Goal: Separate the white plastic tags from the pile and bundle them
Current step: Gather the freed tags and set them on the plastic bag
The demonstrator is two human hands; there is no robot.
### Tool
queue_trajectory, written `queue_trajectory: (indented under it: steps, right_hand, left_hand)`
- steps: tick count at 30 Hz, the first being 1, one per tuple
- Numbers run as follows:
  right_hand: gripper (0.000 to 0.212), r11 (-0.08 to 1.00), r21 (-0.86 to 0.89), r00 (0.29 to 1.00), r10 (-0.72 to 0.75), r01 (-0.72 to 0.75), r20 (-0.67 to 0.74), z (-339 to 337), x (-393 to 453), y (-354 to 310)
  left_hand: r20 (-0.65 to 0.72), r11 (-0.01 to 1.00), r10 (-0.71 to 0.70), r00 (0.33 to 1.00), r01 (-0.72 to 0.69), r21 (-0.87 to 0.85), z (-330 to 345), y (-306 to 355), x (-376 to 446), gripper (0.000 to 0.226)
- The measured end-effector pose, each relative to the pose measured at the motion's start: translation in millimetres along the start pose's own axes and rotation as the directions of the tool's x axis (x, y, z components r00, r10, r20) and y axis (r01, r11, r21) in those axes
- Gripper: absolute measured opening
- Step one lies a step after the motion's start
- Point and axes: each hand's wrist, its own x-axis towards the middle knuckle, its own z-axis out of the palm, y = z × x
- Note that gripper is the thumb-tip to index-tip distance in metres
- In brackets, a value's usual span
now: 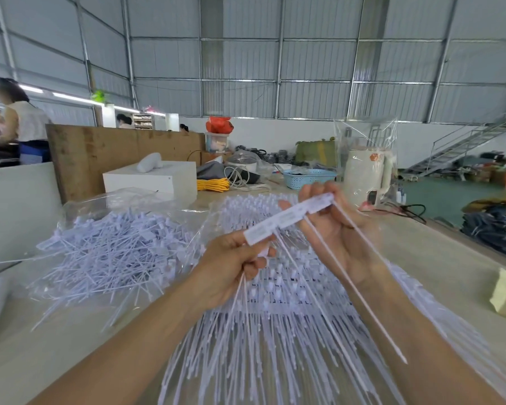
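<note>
1. Holding a short strip of white plastic tags (289,217) up above the tabletop (438,258), both hands share the load: the left hand (231,267) has its fingers curled round the strip's lower left end, and the right hand (330,226) pinches the upper right end between thumb and fingers.
2. The strip's joined heads run on a slant from lower left to upper right between the two hands, while its thin tails hang away towards the near edge of the tabletop, crossing both wrists.
3. That is the relation the next move seems to turn on: the heads' long axis lies across the gap between the grips, and the tails lie at roughly a right angle to it, so pulling tags apart would work along the head row, not along the tails.
4. The left hand already gathers several tails beneath its fingers, so it looks the likelier keeper of the bundle; the right hand is freer to peel.
5. Directly under the hands lies an orderly sheet of joined tags (275,302), spreading from mid-table to the near edge.
6. Towards the left edge, a loose pile of tags (111,247) sits on a clear plastic bag (79,209), well apart from both hands.
7. A blue basket (307,178) and a white appliance (365,176) stand near the far edge.
</note>
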Motion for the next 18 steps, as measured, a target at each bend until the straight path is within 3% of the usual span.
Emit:
queue_trajectory:
  steps: [1, 3, 4, 7, 10, 13, 15, 16, 18]
  right_hand:
    - [0.037, 0.999, 0.015, 0.992, 0.042, -0.04, -0.12, -3.6, -12.9, -1.5]
    - [0.028, 0.985, -0.169, 0.951, -0.092, 0.043, -0.294, -2.4, -22.3, 7.1]
    - [0.026, 0.965, -0.251, 0.942, -0.147, 0.071, -0.3, -2.1, -25.9, 10.2]
    - [0.028, 0.954, -0.281, 0.943, -0.184, 0.104, -0.276, -11.5, -28.4, 13.2]
    - [0.039, 0.937, -0.334, 0.913, -0.219, 0.099, -0.344, -16.5, -29.6, 9.4]
    - [0.031, 0.886, -0.463, 0.907, -0.199, 0.004, -0.372, -14.6, -34.1, 0.6]
    - [0.031, 0.734, -0.657, 0.896, -0.164, -0.169, -0.414, -10.0, -39.2, -11.5]
    - [0.036, 0.578, -0.769, 0.891, -0.151, -0.272, -0.428, -9.7, -41.8, -16.5]
    - [0.035, 0.168, -0.906, 0.905, -0.118, -0.388, -0.41, -7.0, -44.7, -17.1]
  left_hand:
    - [-0.017, 0.999, -0.022, 1.0, 0.022, -0.039, 1.3, 1.1, 0.9, 0.022]
    - [-0.071, 0.996, -0.063, 0.995, 0.058, -0.068, 0.2, 3.3, 3.4, 0.051]
    - [-0.085, 0.994, -0.085, 0.993, 0.078, -0.08, -1.9, 4.2, 4.6, 0.062]
    - [0.001, 0.986, -0.126, 0.992, 0.126, -0.106, -4.4, 7.7, 3.3, 0.079]
    - [0.047, 0.998, -0.057, 0.997, 0.056, 0.021, -5.4, 4.2, 1.2, 0.054]
    - [0.029, 0.989, 0.056, 0.998, -0.059, 0.136, -6.8, 2.3, -1.4, 0.016]
    - [-0.038, 0.971, 0.125, 0.991, -0.114, 0.21, -11.5, 3.0, 0.7, 0.006]
    - [-0.063, 0.955, 0.16, 0.985, -0.138, 0.263, -14.1, 3.1, 2.0, 0.007]
    - [-0.07, 0.906, 0.219, 0.973, -0.176, 0.386, -17.0, 2.4, 2.6, 0.008]
